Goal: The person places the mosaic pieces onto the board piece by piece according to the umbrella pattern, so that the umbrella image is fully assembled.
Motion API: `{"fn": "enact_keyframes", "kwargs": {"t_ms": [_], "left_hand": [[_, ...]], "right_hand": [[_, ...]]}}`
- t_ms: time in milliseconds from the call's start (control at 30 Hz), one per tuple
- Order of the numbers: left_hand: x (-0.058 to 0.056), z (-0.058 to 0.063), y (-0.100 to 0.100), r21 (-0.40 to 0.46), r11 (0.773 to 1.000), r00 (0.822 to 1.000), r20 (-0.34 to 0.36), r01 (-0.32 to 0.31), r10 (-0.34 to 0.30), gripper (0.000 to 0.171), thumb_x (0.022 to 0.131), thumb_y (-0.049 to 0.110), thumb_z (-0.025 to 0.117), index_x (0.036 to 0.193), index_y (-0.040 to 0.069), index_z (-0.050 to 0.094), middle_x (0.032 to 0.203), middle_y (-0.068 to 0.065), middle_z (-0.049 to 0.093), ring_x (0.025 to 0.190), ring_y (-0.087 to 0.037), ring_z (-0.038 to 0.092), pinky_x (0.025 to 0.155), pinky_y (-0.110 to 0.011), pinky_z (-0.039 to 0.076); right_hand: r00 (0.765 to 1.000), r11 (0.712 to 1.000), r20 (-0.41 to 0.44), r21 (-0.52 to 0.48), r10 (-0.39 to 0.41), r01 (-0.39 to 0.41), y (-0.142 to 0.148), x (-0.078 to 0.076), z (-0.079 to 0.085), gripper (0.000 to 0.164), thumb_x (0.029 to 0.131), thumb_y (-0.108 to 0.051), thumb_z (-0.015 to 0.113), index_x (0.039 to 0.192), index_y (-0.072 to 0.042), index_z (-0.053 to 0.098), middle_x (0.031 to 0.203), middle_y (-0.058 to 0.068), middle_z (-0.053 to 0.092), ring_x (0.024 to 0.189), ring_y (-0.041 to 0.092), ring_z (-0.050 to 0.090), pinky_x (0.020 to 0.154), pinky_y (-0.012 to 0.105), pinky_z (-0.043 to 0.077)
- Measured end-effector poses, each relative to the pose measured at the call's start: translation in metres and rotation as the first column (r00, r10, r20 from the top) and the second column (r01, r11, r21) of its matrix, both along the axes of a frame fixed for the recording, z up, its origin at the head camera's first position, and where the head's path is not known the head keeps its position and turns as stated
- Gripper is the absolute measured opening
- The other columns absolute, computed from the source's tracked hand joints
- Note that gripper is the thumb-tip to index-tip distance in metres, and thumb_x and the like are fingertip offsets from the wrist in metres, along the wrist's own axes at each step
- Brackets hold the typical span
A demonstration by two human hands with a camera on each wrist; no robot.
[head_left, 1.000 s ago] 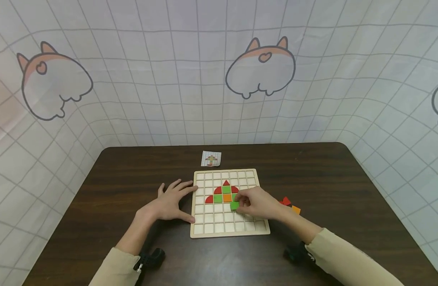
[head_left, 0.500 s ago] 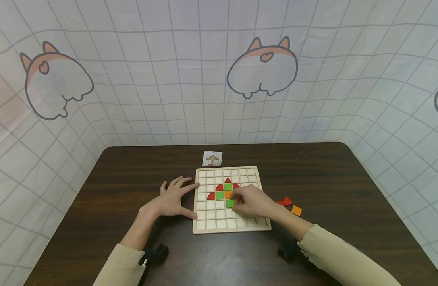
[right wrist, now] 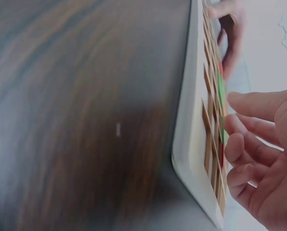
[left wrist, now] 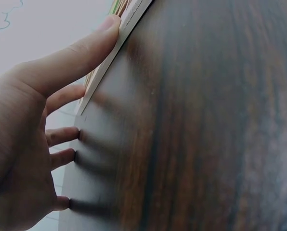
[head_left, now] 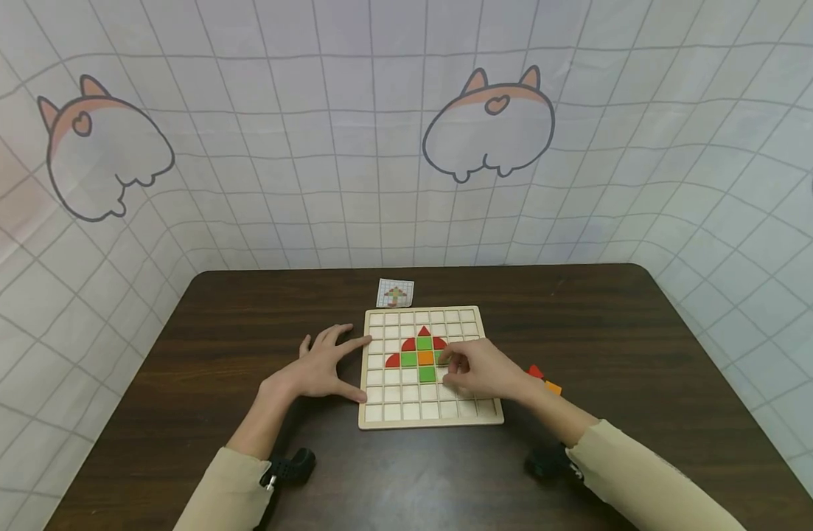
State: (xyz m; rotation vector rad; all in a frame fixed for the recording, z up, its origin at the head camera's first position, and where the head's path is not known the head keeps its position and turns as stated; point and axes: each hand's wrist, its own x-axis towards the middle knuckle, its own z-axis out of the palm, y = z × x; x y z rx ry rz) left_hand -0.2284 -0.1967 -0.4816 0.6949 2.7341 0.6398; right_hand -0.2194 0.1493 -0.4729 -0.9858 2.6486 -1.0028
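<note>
A pale wooden grid board (head_left: 433, 425) lies on the table with a figure of coloured tiles in its squares. At the figure's middle is an orange square tile (head_left: 425, 358), with green square tiles around it. Directly below it sits another green tile (head_left: 427, 375), flat in its square. My left hand (head_left: 313, 372) rests thumb and forefinger on the board's left edge, its fingers spread. Just right of the lower green tile hovers my right hand (head_left: 489, 369), its bent fingers partly covering the figure's right side. In the right wrist view its thumb (right wrist: 254, 104) stands apart from the fingers, holding nothing.
Behind the board lies a small printed card (head_left: 395, 293) with a similar figure. Partly behind my right forearm are a loose orange tile (head_left: 553, 388) and a red piece (head_left: 535, 371). A white grid-patterned curtain (head_left: 340, 184) hangs beyond the table.
My right hand set the green tile into the square below the orange one, let go and drew slightly right. My left hand stays at the board's edge.
</note>
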Motion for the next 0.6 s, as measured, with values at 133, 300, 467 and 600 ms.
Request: {"fn": "enact_keyframes", "kwargs": {"t_ms": [133, 300, 467, 600], "left_hand": [[0.000, 0.000, -0.001, 0.000, 1.000, 1.000, -0.004, 0.004, -0.004, 0.104, 0.075, 0.060, 0.086, 0.161, 0.024, 0.039, 0.166, -0.019, 0.017, 0.151, -0.046, 0.012, 0.110, -0.078, 0.001], [0.001, 0.000, 0.000, 0.003, 1.000, 1.000, -0.002, 0.011, -0.011, 0.104, 0.075, 0.060, 0.086, 0.160, 0.023, 0.040, 0.166, -0.019, 0.018, 0.152, -0.046, 0.010, 0.110, -0.078, 0.001], [0.002, -0.001, -0.001, 0.000, 1.000, 1.000, -0.007, 0.013, -0.013, 0.103, 0.076, 0.059, 0.086, 0.160, 0.023, 0.039, 0.166, -0.019, 0.018, 0.152, -0.046, 0.010, 0.110, -0.079, 0.001], [0.002, -0.001, -0.002, 0.008, 1.000, 1.000, -0.005, 0.010, -0.010, 0.103, 0.076, 0.058, 0.087, 0.160, 0.023, 0.040, 0.167, -0.020, 0.017, 0.152, -0.046, 0.009, 0.110, -0.078, 0.000]], "right_hand": [[1.000, 1.000, 0.016, -0.004, -0.009, 0.009, 0.018, 0.000, 0.002, 0.015, 0.091, -0.009, 0.077, 0.106, -0.007, 0.073, 0.082, -0.010, 0.063, 0.069, 0.007, 0.057, 0.063, 0.027, 0.050], [0.998, 0.999, 0.038, 0.008, -0.041, 0.041, 0.046, 0.005, 0.008, 0.015, 0.092, -0.009, 0.076, 0.107, -0.006, 0.074, 0.081, -0.009, 0.063, 0.070, 0.009, 0.057, 0.062, 0.027, 0.050], [0.992, 0.995, 0.074, 0.016, -0.098, 0.097, 0.073, 0.011, 0.011, 0.018, 0.093, -0.010, 0.077, 0.109, -0.004, 0.072, 0.079, -0.007, 0.062, 0.066, 0.011, 0.057, 0.059, 0.028, 0.050], [0.987, 0.990, 0.087, 0.035, -0.137, 0.134, 0.090, 0.016, 0.011, 0.019, 0.094, -0.011, 0.077, 0.110, -0.004, 0.071, 0.079, -0.006, 0.062, 0.062, 0.012, 0.057, 0.058, 0.028, 0.050]]}}
